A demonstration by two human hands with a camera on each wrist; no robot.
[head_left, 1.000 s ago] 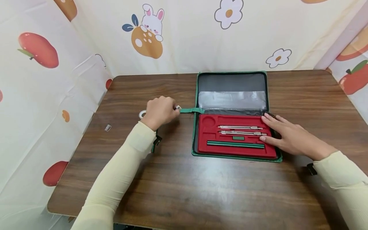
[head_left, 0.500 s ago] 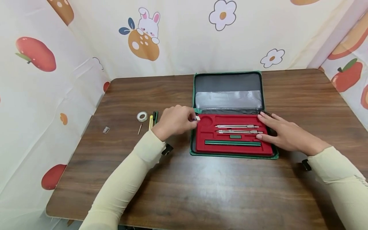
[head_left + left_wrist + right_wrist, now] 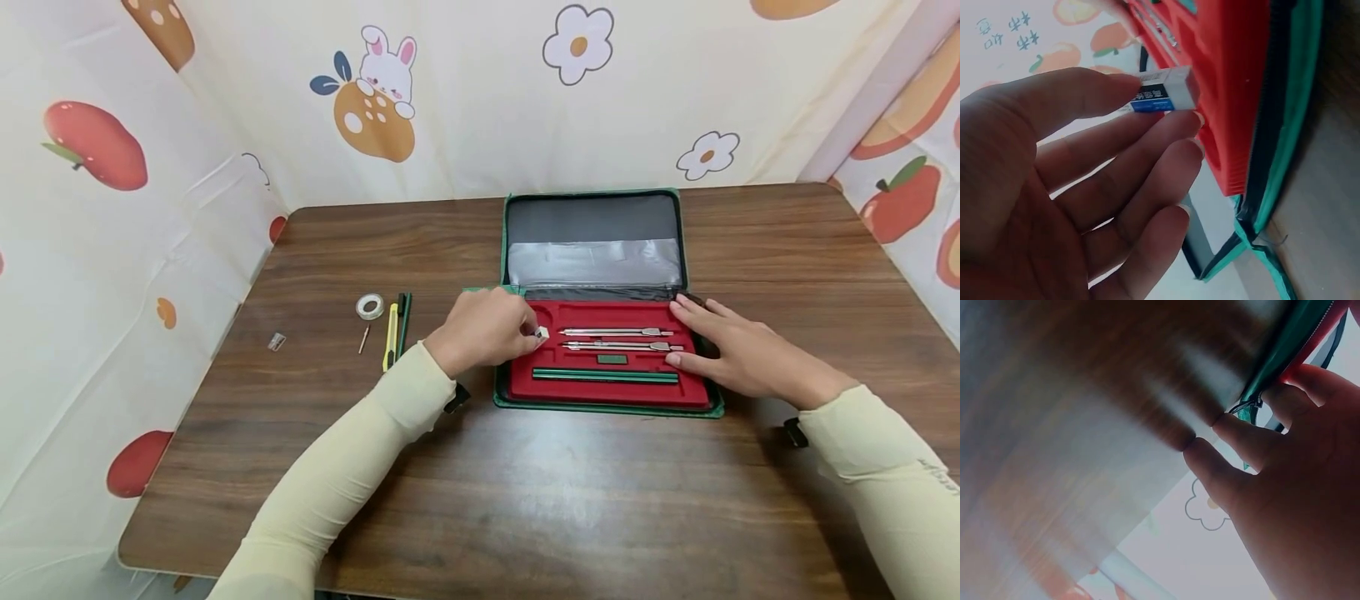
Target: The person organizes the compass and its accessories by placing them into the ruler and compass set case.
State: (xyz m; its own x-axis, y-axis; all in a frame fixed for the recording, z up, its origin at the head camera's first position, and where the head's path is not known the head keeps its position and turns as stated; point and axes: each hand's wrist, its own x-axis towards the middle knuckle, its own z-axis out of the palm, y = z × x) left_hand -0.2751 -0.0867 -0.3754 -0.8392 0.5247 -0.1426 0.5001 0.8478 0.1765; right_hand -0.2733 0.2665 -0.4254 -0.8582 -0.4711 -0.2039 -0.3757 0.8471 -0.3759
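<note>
My left hand (image 3: pixel 487 329) pinches a small white eraser (image 3: pixel 1166 90) with a blue and black label between thumb and fingertips. It hovers over the left part of the red tray (image 3: pixel 592 395) inside an open green zip case (image 3: pixel 504 250). In the tray lie two silver compasses (image 3: pixel 617 332), a small green box (image 3: pixel 612 359) and a dark green pencil-like bar (image 3: pixel 605 377). My right hand (image 3: pixel 738 346), fingers spread, rests on the right edge of the case and tray. Some of its fingertips reach the table in the right wrist view.
Left of the case lie a tape roll (image 3: pixel 360 308), a yellow utility knife (image 3: pixel 392 329), a thin green pen-like item (image 3: pixel 405 321) and a short brown stick (image 3: pixel 363 339). Farther left sits a small metal sharpener (image 3: pixel 277 342). A patterned curtain (image 3: pixel 465 108) stands behind the table.
My left hand has carried the eraser rightward from beside the case to above the tray's left part. The right hand stays at the case's right edge.
</note>
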